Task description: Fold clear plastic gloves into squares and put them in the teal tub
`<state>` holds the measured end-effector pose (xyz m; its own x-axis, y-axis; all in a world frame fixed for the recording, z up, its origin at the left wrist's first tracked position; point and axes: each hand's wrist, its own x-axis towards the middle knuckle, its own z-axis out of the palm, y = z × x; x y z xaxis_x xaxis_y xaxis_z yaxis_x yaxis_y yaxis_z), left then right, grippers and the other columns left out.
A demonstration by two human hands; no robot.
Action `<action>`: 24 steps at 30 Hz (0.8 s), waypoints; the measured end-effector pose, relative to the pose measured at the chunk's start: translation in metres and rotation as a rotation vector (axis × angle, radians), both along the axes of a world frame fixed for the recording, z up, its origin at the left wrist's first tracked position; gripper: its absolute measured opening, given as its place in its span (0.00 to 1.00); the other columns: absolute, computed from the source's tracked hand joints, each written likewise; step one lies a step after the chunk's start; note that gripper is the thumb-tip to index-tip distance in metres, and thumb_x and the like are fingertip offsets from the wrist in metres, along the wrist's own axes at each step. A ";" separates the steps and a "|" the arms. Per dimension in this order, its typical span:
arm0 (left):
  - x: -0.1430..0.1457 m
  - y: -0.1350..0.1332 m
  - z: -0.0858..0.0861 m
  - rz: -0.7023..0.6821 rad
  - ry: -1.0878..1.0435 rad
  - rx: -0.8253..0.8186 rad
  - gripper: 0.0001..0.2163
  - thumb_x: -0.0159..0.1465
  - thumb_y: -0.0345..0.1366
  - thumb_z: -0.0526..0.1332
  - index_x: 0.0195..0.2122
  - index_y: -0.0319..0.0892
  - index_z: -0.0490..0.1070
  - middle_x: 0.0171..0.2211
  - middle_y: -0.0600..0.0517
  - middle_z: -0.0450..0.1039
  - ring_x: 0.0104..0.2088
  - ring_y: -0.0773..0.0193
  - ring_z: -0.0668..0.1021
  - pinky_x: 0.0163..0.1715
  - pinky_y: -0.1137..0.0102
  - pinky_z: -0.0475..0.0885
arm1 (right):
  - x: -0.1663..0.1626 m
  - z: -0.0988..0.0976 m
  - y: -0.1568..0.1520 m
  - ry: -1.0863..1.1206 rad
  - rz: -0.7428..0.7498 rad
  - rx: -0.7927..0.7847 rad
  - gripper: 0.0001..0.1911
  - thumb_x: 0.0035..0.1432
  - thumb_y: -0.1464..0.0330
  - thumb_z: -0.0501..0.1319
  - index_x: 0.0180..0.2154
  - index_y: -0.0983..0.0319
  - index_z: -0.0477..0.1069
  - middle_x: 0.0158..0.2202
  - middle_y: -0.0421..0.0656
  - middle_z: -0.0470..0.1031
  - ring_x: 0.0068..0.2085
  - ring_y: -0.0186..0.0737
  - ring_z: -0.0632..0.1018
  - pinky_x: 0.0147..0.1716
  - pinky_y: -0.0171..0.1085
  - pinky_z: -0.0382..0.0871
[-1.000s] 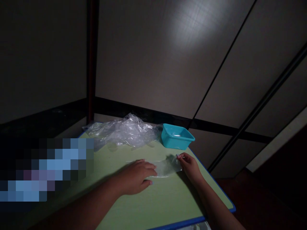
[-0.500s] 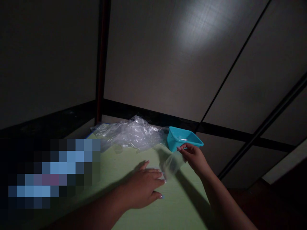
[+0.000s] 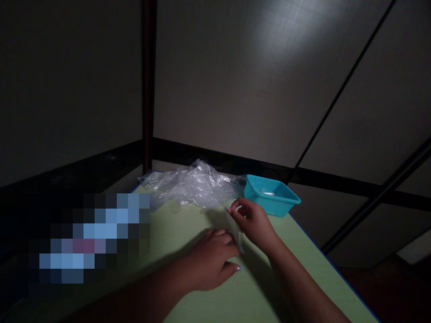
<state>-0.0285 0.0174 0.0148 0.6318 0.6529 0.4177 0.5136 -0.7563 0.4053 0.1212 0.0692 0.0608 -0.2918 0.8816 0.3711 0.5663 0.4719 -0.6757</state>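
My right hand [image 3: 254, 222] pinches the upper edge of a small clear plastic bag [image 3: 236, 231] between thumb and fingertips. The bag hangs from the pinch as a thin, see-through strip down towards the table. My left hand [image 3: 215, 258] lies low over the green tabletop [image 3: 198, 309], thumb apart and fingers slightly bent, its fingertips beside the bag's lower end. Whether they touch the bag is hard to see. Just behind my right hand stands a turquoise plastic basket [image 3: 269, 207] with something shiny and clear inside.
A crumpled heap of clear plastic [image 3: 198, 186] lies at the table's far side, left of the basket. Dark cabinet panels [image 3: 252, 89] rise behind the table. A pixelated patch [image 3: 97, 233] hides the left side. The table's blue edge [image 3: 336, 269] runs along the right.
My right hand has moved left and swung the bag's top edge with it, towards my left hand. My left hand's fingers have bent a little. The view has shifted slightly left.
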 end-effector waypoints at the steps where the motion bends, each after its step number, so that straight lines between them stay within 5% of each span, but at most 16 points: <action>1: 0.000 0.002 0.000 0.040 -0.077 -0.034 0.05 0.60 0.37 0.57 0.35 0.44 0.69 0.37 0.51 0.69 0.42 0.59 0.69 0.44 0.65 0.63 | 0.001 -0.003 0.000 0.018 0.002 -0.004 0.11 0.54 0.61 0.58 0.27 0.62 0.65 0.15 0.34 0.60 0.17 0.30 0.62 0.15 0.29 0.47; 6: 0.003 0.017 -0.005 0.193 -0.575 -0.497 0.09 0.63 0.39 0.49 0.29 0.41 0.61 0.27 0.54 0.65 0.29 0.65 0.72 0.29 0.71 0.66 | 0.003 -0.009 0.001 0.104 0.013 -0.028 0.12 0.54 0.60 0.58 0.29 0.62 0.65 0.17 0.35 0.61 0.19 0.30 0.62 0.16 0.28 0.50; 12: 0.000 0.025 -0.003 0.213 -1.028 -1.107 0.17 0.65 0.49 0.45 0.42 0.40 0.61 0.30 0.49 0.71 0.29 0.61 0.76 0.33 0.64 0.71 | -0.006 -0.008 -0.009 0.348 0.282 -0.111 0.13 0.58 0.59 0.54 0.31 0.62 0.65 0.21 0.36 0.64 0.23 0.31 0.66 0.22 0.30 0.60; 18: -0.017 0.034 0.003 0.239 -1.036 -1.257 0.24 0.62 0.56 0.42 0.44 0.40 0.60 0.25 0.49 0.72 0.25 0.57 0.78 0.30 0.63 0.71 | 0.005 -0.009 -0.004 0.463 0.312 -0.171 0.15 0.60 0.58 0.50 0.38 0.62 0.65 0.23 0.37 0.64 0.21 0.31 0.66 0.20 0.31 0.60; 24: -0.026 0.037 0.008 0.243 -0.975 -1.259 0.26 0.60 0.58 0.44 0.45 0.40 0.60 0.27 0.47 0.73 0.27 0.57 0.79 0.31 0.63 0.71 | 0.014 -0.019 0.007 0.381 0.257 -0.208 0.12 0.59 0.59 0.52 0.33 0.61 0.64 0.22 0.35 0.61 0.21 0.30 0.64 0.20 0.30 0.59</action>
<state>-0.0545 0.0546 0.0223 0.2955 0.9152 -0.2739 -0.2469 0.3501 0.9036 0.1347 0.0765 0.0414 -0.3873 0.8654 0.3179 0.1445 0.3975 -0.9061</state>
